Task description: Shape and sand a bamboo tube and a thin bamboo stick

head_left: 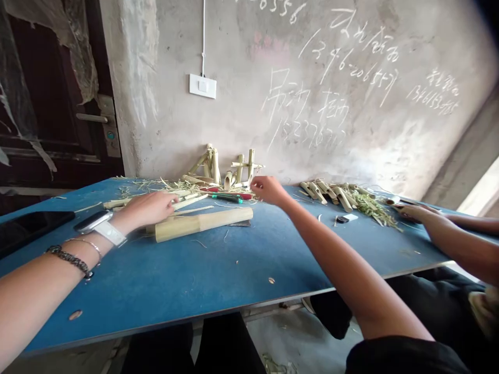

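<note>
My left hand (150,209), with a watch (100,224) at its wrist, rests among pale cut stalks (190,201) at the left of the blue table; what its fingers hold, if anything, is hidden. A thick bamboo-like piece (205,223) lies just right of and in front of it. My right hand (268,189) is raised near the wall with fingers curled, beside the stalk pile; nothing can be made out in its grip. Green pens (227,198) and a red tool (245,196) lie between the hands. Short stalks stand upright behind, some joined in a frame (250,165).
A black phone (35,228) lies at the table's (187,280) left edge. Further right are cut stalk pieces (343,199), leafy shavings (374,208) and a small black-and-white object (346,218). Another person's hands (419,213) work at the far right. A wall (167,119) stands behind.
</note>
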Demonstrator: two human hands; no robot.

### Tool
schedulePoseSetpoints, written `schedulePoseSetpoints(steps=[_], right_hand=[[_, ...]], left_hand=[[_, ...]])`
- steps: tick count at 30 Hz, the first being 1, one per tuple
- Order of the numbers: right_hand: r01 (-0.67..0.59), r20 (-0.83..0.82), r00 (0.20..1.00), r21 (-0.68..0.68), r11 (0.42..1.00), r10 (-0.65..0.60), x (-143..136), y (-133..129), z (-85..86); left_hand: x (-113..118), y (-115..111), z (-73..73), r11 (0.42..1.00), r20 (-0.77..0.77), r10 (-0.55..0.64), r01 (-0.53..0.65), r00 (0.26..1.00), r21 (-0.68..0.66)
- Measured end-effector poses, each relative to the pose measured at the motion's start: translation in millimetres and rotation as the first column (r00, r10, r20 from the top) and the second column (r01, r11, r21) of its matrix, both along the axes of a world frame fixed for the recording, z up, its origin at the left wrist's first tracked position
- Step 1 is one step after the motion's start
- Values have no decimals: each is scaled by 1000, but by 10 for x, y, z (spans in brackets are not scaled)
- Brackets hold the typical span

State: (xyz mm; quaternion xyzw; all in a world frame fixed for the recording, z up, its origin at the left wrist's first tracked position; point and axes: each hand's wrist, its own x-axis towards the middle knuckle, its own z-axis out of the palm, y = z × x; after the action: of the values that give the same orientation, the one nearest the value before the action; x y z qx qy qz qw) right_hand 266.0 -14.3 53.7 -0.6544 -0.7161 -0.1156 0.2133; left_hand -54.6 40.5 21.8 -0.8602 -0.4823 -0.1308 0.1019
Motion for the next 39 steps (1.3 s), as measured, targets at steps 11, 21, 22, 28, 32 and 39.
schedulePoseSetpoints(steps=[11,21,22,28,32,39], right_hand=[[359,179,930,-255,898,-321,1308,707,-403],[241,185,962,-232,942,-201,1260,1174,-602],[231,170,966,-219,948,-196,1272,1167,-607],[150,8,989,-80,985,-150,1222,979,-412],[46,-163,986,53,998,-37,921,773,-211],[-352,-588,694,225,908,415,3,195,-34]], left_hand=[[374,-362,-53,976,60,-220,219,974,17],[349,-326,-118,931,254,-233,291,939,-221],[346,-329,-118,930,263,-234,294,936,-220],[346,-356,-127,939,263,-256,304,930,-163],[370,-378,-122,955,204,-249,276,947,-111],[447,-536,-42,948,173,-315,304,933,91]])
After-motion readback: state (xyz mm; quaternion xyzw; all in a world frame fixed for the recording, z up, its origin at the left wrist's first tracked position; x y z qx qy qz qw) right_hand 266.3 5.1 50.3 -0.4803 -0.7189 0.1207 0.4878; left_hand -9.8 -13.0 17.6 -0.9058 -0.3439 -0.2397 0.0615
